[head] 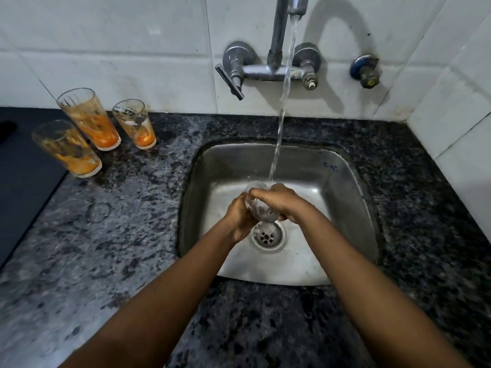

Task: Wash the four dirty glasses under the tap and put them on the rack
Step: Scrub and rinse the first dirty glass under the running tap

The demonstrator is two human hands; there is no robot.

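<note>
Over the steel sink (345, 187) I hold a clear glass (259, 205) under the running water from the tap (295, 6). My left hand (239, 219) grips the glass from the left. My right hand (279, 200) wraps over its top and right side. The stream lands at the glass's far rim. Three dirty glasses with orange residue stand on the counter at the left: a tall one (89, 119) at the back, a shorter one (134, 123) to its right, and one (66, 148) nearer me.
The dark speckled stone counter (119, 221) surrounds the sink. The drain (267, 236) lies just below my hands. A black lever handle (229, 82) sticks out left of the tap. A dark flat surface (24, 176) covers the far left. White tiled walls stand behind and right.
</note>
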